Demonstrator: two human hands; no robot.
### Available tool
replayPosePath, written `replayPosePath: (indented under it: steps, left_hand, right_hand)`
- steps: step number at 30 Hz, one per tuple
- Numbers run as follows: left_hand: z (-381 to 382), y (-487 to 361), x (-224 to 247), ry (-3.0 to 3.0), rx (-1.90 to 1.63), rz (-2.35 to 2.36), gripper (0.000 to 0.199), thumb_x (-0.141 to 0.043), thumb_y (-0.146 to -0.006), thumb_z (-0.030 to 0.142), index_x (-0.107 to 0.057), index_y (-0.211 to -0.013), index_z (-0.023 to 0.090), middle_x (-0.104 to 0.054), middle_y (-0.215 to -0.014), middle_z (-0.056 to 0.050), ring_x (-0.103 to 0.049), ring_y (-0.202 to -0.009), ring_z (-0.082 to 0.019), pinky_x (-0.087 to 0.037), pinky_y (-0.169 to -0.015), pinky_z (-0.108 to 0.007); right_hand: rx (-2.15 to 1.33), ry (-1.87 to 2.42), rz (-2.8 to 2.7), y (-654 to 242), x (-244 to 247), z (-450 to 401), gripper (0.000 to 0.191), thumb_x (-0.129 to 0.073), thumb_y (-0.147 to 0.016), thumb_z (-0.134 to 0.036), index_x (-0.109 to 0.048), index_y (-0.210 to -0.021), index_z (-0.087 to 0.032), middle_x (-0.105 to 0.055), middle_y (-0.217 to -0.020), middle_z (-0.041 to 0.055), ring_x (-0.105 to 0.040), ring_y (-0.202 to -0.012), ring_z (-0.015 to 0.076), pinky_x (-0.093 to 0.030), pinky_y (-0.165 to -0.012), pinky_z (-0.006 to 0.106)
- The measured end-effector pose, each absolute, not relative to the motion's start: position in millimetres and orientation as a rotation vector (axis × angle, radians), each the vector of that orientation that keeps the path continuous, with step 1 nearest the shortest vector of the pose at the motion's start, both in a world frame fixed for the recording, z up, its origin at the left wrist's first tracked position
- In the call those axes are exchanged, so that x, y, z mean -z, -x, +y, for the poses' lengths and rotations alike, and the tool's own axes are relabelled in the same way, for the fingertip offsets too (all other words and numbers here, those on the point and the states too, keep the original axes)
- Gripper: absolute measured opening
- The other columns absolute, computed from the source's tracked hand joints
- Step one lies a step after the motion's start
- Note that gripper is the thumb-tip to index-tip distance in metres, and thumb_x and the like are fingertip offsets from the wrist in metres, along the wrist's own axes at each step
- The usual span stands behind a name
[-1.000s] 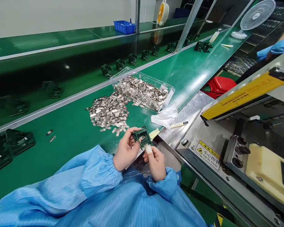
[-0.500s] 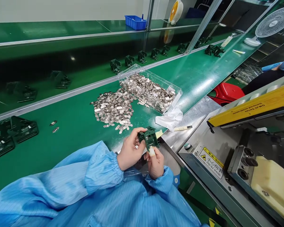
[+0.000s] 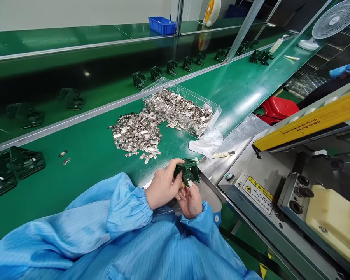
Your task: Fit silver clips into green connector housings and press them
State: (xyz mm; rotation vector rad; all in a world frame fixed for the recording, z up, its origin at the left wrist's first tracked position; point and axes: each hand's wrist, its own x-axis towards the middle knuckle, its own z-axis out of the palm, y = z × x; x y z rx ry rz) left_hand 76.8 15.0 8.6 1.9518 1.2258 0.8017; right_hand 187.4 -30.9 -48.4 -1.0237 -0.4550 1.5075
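My left hand (image 3: 164,186) grips a dark green moulded plastic part (image 3: 190,171) from its left side, thumb in front and index finger along the top. Below the part, my right hand (image 3: 190,201) is turned palm up with its fingers curled against the underside. Some of those fingertips are hidden behind the part and my left thumb. Just beyond my hands lies a loose pile of small silvery metal pieces (image 3: 137,134). More of them fill a clear plastic box (image 3: 214,118), which rests tilted on the green bench (image 3: 90,159).
Similar dark green parts (image 3: 26,162) sit at the left, with others along the belt behind. A white cloth (image 3: 207,143) and a marker-like stick (image 3: 223,154) lie near the metal corner. A machine with a yellow sensor bar (image 3: 309,122) stands right. Another person's blue sleeve (image 3: 345,69) shows beyond.
The plastic part has turned in my left hand and shifted slightly right. My right hand has rolled palm up beneath it; the white-covered fingertip seen before is now hidden. The view shifted slightly.
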Motion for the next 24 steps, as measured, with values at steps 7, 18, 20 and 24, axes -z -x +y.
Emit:
replayPosePath:
  steps: [7, 18, 20, 24]
  left_hand:
    - [16, -78, -11, -1.912, -0.838, 1.238, 0.034, -0.048, -0.086, 0.015, -0.049, -0.119, 0.021, -0.041, -0.051, 0.01, -0.045, -0.041, -0.013, -0.029, -0.048, -0.024]
    - [36, -90, -7, -1.491, -1.047, 1.262, 0.035, -0.055, -0.082, 0.015, -0.049, -0.115, 0.021, -0.048, -0.056, 0.01, -0.048, -0.043, -0.009, -0.032, -0.043, -0.018]
    - [44, -95, -3, -1.398, -1.106, 1.251, 0.035, -0.058, -0.081, 0.016, -0.05, -0.115, 0.021, -0.05, -0.057, 0.009, -0.051, -0.044, -0.009, -0.036, -0.044, -0.019]
    - [43, -99, 6, -1.243, -1.172, 1.155, 0.037, -0.061, -0.081, 0.018, -0.049, -0.116, 0.022, -0.058, -0.065, 0.006, -0.058, -0.05, -0.01, -0.046, -0.051, -0.02]
  right_hand:
    - [-1.302, 1.072, -0.564, -203, 47, -31, 0.043, -0.058, -0.079, -0.06, -0.038, -0.064, -0.024, -0.03, -0.049, -0.0083, -0.025, -0.044, 0.0099, -0.032, -0.046, 0.026]
    - [-1.316, 1.337, -0.903, -180, 46, -48, 0.035, -0.064, -0.08, -0.05, -0.059, -0.065, -0.019, -0.052, -0.048, -0.0027, -0.043, -0.042, 0.0101, -0.033, -0.041, 0.022]
    - [-1.289, 1.38, -0.915, -180, 45, -45, 0.032, -0.067, -0.077, -0.047, -0.059, -0.064, -0.018, -0.052, -0.048, -0.0031, -0.042, -0.043, 0.0097, -0.033, -0.041, 0.021]
    - [-1.228, 1.432, -0.934, -183, 45, -44, 0.028, -0.074, -0.067, -0.041, -0.058, -0.066, -0.018, -0.053, -0.052, -0.0036, -0.042, -0.046, 0.0091, -0.035, -0.044, 0.021]
